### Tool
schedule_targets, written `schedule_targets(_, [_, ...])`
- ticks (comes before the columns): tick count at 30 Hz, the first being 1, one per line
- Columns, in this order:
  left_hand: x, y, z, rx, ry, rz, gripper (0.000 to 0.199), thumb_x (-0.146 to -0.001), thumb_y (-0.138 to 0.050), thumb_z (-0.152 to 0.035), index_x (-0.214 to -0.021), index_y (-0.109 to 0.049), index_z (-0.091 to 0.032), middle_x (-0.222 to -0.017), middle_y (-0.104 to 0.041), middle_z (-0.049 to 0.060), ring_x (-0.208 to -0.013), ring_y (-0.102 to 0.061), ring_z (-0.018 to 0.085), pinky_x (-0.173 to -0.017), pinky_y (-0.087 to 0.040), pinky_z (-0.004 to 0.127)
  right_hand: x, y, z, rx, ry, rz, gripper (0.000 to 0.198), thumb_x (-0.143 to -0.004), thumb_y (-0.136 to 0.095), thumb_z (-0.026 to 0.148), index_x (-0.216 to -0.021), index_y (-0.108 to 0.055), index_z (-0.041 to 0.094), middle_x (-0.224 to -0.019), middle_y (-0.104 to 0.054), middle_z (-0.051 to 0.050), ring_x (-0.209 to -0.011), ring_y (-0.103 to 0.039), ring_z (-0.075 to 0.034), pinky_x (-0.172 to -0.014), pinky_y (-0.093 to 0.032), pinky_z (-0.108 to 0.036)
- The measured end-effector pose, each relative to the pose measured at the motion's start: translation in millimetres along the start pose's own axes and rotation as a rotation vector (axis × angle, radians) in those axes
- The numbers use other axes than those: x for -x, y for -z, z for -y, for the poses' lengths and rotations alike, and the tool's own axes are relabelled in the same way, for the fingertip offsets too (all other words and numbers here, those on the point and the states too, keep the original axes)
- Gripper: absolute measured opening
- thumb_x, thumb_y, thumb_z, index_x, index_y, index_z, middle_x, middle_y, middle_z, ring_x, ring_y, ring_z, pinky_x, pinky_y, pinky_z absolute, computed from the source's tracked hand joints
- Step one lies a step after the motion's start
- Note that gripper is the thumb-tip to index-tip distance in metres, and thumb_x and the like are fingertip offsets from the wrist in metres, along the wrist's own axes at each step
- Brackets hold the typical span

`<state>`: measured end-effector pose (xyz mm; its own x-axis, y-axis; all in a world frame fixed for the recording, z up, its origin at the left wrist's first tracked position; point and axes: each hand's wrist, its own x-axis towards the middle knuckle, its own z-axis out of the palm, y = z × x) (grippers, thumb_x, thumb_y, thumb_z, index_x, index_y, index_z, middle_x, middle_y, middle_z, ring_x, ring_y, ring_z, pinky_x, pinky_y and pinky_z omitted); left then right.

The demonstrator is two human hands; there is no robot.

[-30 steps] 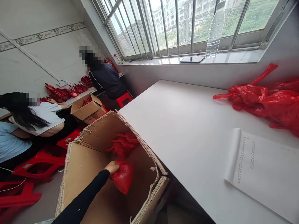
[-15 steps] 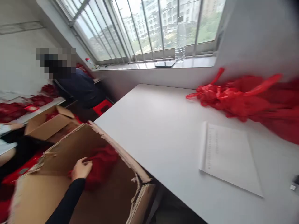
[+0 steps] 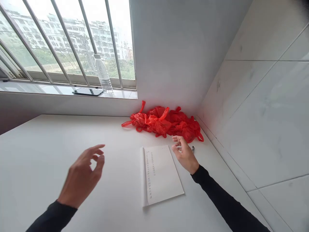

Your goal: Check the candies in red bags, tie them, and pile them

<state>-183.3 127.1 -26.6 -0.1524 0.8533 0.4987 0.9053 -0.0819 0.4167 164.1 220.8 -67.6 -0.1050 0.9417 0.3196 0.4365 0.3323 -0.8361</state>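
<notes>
My left hand [image 3: 84, 172] hovers over the white table [image 3: 116, 206] with fingers curved and apart, holding nothing. Over the right edge of a notepad [image 3: 164, 174], my right hand [image 3: 184, 154] is empty too, its fingers spread and bent. The pad lies open, its page carrying columns of small handwritten figures. Just beyond my right hand lies a pile of knotted red plastic bags [image 3: 160, 124] against the wall. A pen [image 3: 193, 149] pokes out behind my right hand, mostly hidden by it.
On the windowsill stand a clear water bottle [image 3: 103, 74] and a flat dark phone or tablet [image 3: 88, 92]. Metal bars [image 3: 64, 38] cross the window. A tiled wall [image 3: 263, 129] bounds the table on the right.
My view has swung right, away from the cardboard box and the seated person. The hand that was on a red bundle in the box is out of it; both hands are now above the table.
</notes>
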Motion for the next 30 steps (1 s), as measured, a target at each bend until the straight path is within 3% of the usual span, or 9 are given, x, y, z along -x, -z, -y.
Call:
schedule_targets(3, [-7,-38,-18,0.026,-0.131,0.087,0.03,-0.101,-0.043,-0.032,-0.127,-0.057,-0.026,-0.103,-0.067,0.002,-0.079,-0.066,0.018,-0.076,-0.053,0.035,-53,-27,-3,0.045,0.03,-0.039,0.052,-0.091,-0.057,0.028,-0.141,-0.045,0.019,-0.138,-0.051,-0.016,-0.096,-0.063,-0.021,-0.093,-0.054,-0.041])
schedule_targets(7, [2,-74,-19,0.035,-0.226,0.135,0.031,-0.101,-0.041,-0.026,-0.127,-0.058,-0.025,-0.098,-0.069,0.002,-0.077,-0.067,0.019,-0.075,-0.054,0.037,-93,-58,-8,0.094,0.042,-0.063,0.064,-0.083,-0.065,0.023,-0.143,-0.044,0.016,-0.145,-0.047,-0.019,-0.112,-0.06,-0.028,-0.101,-0.048,-0.044])
schedule_targets(9, [10,-76,-11,0.034,-0.232,0.139,0.031,-0.1,-0.041,-0.024,-0.126,-0.059,-0.024,-0.095,-0.069,0.002,-0.072,-0.066,0.018,-0.069,-0.055,0.034,-100,-67,-8,0.105,0.028,-0.059,0.047,-0.081,-0.066,0.021,-0.127,-0.056,0.014,-0.129,-0.06,-0.019,-0.112,-0.061,-0.031,-0.099,-0.047,-0.046])
schedule_targets(12, [15,-70,-1,0.039,-0.225,0.125,0.03,-0.1,-0.041,-0.021,-0.123,-0.06,-0.024,-0.094,-0.068,0.002,-0.073,-0.067,0.018,-0.067,-0.056,0.033,-98,-66,-1,0.083,0.033,-0.041,0.012,-0.087,-0.06,0.025,-0.096,-0.063,0.017,-0.095,-0.068,-0.011,-0.093,-0.065,-0.029,-0.092,-0.049,-0.046])
schedule_targets(15, [13,-64,-3,0.06,-0.216,0.073,0.028,-0.101,-0.042,-0.021,-0.122,-0.06,-0.023,-0.108,-0.066,0.006,-0.089,-0.068,0.021,-0.077,-0.057,0.037,-78,-50,15,0.005,0.089,-0.052,0.018,-0.096,-0.051,0.036,-0.097,-0.059,0.019,-0.092,-0.067,-0.007,-0.086,-0.064,-0.025,-0.087,-0.05,-0.04])
schedule_targets(18, [10,-62,-16,0.1,-0.216,-0.008,0.031,-0.101,-0.044,-0.022,-0.129,-0.056,-0.02,-0.124,-0.059,0.012,-0.109,-0.063,0.025,-0.091,-0.055,0.042,-36,-30,37,-0.089,0.133,-0.004,0.026,-0.101,-0.047,0.044,-0.105,-0.057,0.02,-0.094,-0.065,-0.005,-0.084,-0.062,-0.021,-0.079,-0.052,-0.033])
schedule_targets(24, [20,-45,-60,0.192,-0.359,-0.106,0.047,-0.098,-0.052,-0.016,-0.145,-0.046,-0.021,-0.148,-0.045,0.015,-0.14,-0.039,0.03,-0.115,-0.036,0.05,51,0,64,-0.252,0.087,0.23,0.016,-0.103,-0.053,0.036,-0.099,-0.059,0.022,-0.089,-0.061,-0.001,-0.081,-0.058,-0.017,-0.077,-0.049,-0.029])
schedule_targets(26, [27,-38,-74,0.279,-0.453,0.022,0.047,-0.098,-0.053,-0.015,-0.144,-0.047,-0.023,-0.145,-0.05,0.013,-0.14,-0.04,0.028,-0.115,-0.035,0.048,69,7,65,-0.259,0.042,0.275,0.013,-0.104,-0.053,0.032,-0.098,-0.058,0.022,-0.088,-0.06,0.0,-0.079,-0.056,-0.016,-0.076,-0.048,-0.028])
schedule_targets(30, [38,-36,-91,0.473,-0.457,0.502,0.021,-0.1,-0.053,-0.024,-0.119,-0.062,-0.027,-0.114,-0.066,0.003,-0.119,-0.052,0.021,-0.101,-0.044,0.037,91,18,63,-0.27,-0.065,0.302,0.009,-0.103,-0.054,0.028,-0.099,-0.059,0.022,-0.09,-0.061,0.001,-0.08,-0.057,-0.014,-0.077,-0.048,-0.027])
